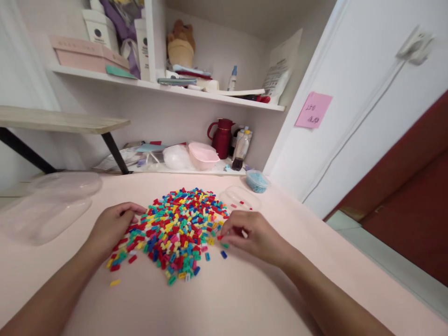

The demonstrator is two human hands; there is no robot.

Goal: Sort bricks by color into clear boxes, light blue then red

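Note:
A broad pile of small plastic building bricks [182,224] in red, yellow, blue, green and white is spread over the pink tabletop [224,298]. At the pile's right edge, my right hand [254,235] pinches a small red brick [220,237] between thumb and fingertips. A green brick [225,245] and a dark blue brick [224,254] lie just below those fingertips. On the opposite side my left hand [114,226] rests against the pile's left edge, its fingers loosely bent and a little apart, with nothing visible in them. One yellow brick [115,283] lies alone near my left forearm.
A clear lid [241,198] with a few red bricks lies behind my right hand, near a tub of blue bits [257,181]. Clear plastic trays [45,210] cover the left side. Behind stand a pink bowl [203,156], a red jug [222,140] and a bottle [241,149].

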